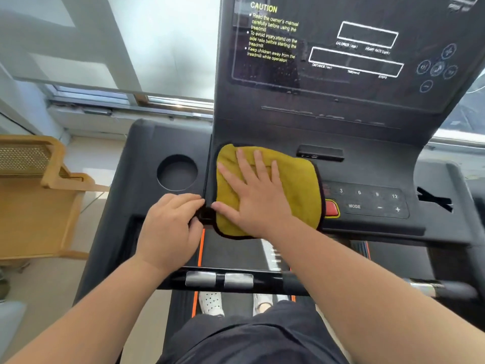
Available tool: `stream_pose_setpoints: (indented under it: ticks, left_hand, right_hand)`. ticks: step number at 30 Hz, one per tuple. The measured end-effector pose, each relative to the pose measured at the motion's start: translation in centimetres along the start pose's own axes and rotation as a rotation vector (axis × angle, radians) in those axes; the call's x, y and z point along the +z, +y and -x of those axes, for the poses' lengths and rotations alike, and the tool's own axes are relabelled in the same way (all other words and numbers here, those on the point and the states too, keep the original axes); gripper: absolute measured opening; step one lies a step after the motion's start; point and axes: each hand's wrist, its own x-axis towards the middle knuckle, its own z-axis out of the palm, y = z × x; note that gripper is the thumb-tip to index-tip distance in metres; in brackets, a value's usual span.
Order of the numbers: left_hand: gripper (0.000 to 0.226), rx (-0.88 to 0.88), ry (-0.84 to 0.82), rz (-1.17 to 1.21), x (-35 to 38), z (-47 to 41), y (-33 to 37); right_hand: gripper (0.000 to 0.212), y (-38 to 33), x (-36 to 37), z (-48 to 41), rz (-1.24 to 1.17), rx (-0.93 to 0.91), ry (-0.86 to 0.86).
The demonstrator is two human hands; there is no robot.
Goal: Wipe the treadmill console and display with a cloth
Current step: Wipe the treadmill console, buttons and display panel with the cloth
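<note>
One cloth at the console's front edge, pressed under the flat right hand, half-hides one red button; the curled left hand's grip is unclear.

a home room: a treadmill by a large window, a cane chair at left.

The display is standing up like a wall behind the yellow cloth, closing off the back. A small black box is sticking up just past the cloth's far corner. The left hand is sitting just beside the cloth, blocking that side. Flat room is lying open over the number buttons to the right. The handlebar is crossing the near side.
</note>
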Motion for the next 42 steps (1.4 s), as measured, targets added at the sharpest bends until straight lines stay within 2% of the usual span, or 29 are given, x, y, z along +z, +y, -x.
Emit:
stream_pose_setpoints:
  ticks: [4,6,8,10,12,13,15,18,20,21,22,24,26,27,28,31,34,36,38,40,42]
  left_hand:
    - [0.046,0.018,-0.009,0.006,-0.1,0.1,0.0]
    - [0.047,0.023,-0.006,0.003,-0.1,0.1,0.2]
    - [0.047,0.010,-0.005,0.011,-0.2,0.3,0.3]
    - [0.043,0.011,0.010,0.027,-0.2,0.5,-0.1]
    - [0.041,0.025,0.018,0.025,-0.2,0.7,-0.5]
    - [0.042,0.031,0.021,0.021,-0.1,0.7,-0.6]
    - [0.044,0.017,0.030,0.024,0.0,0.6,-0.4]
    - [0.046,-0.005,0.032,0.036,0.1,0.3,0.2]
    - [0.046,-0.008,0.022,0.033,0.0,0.5,0.0]
    - [0.046,-0.008,0.016,0.030,0.0,0.6,-0.2]
    - [0.045,-0.004,0.011,0.024,-0.1,0.7,-0.4]
    - [0.044,0.024,0.009,0.014,-0.2,0.9,-0.7]
    - [0.042,0.044,0.009,0.015,-0.3,0.9,-0.8]
    - [0.042,0.044,0.012,0.017,-0.3,0.8,-0.8]
    - [0.042,0.036,0.015,0.018,-0.3,0.7,-0.8]
    - [0.042,0.013,0.030,0.023,-0.1,0.3,-0.7]
    - [0.042,0.007,0.054,0.034,0.1,0.4,-0.5]
    - [0.041,0.014,0.062,0.035,0.2,0.5,-0.7]
    - [0.039,0.042,0.073,0.025,0.2,0.7,-1.1]
    - [0.038,0.066,0.086,0.016,0.2,0.8,-1.3]
    - [0.038,0.049,0.103,0.020,0.2,0.6,-1.1]
  right_hand:
    - [0.083,4.8,-0.1,1.7,-0.028,0.260,0.005]
    - [0.084,3.6,0.0,1.9,-0.042,0.354,0.021]
    - [0.078,-0.4,-0.2,0.3,-0.080,0.243,0.011]
    - [0.066,-4.1,-0.2,-1.2,-0.084,0.007,-0.008]
    - [0.060,-4.6,-0.3,-1.6,-0.062,-0.141,-0.020]
    - [0.060,-3.3,-0.3,-1.3,-0.052,-0.150,-0.007]
    - [0.064,0.5,0.0,-0.1,-0.072,-0.028,0.010]
    - [0.072,4.7,0.0,1.8,-0.077,0.269,0.015]
    - [0.077,3.1,-0.1,1.4,-0.082,0.392,0.029]
    - [0.078,1.2,-0.2,0.6,-0.104,0.395,0.031]
    - [0.077,-0.9,-0.4,-0.3,-0.125,0.337,0.023]
    - [0.072,-4.5,-0.6,-1.6,-0.120,0.097,0.001]
    - [0.067,-4.8,-0.6,-1.6,-0.088,-0.089,-0.008]
    - [0.066,-3.5,-0.5,-1.3,-0.073,-0.108,0.003]
    - [0.067,-1.8,-0.2,-0.7,-0.070,-0.066,0.014]
    - [0.076,3.5,0.1,1.4,-0.063,0.244,0.022]
    - [0.082,2.1,0.0,0.8,-0.087,0.424,0.024]
    - [0.079,-1.8,-0.4,-0.9,-0.133,0.319,0.018]
    - [0.072,-5.3,-0.6,-2.0,-0.119,0.069,-0.004]
    - [0.066,-5.8,-0.6,-2.0,-0.084,-0.098,-0.024]
    - [0.068,-2.9,-0.3,-1.3,-0.081,-0.071,0.015]
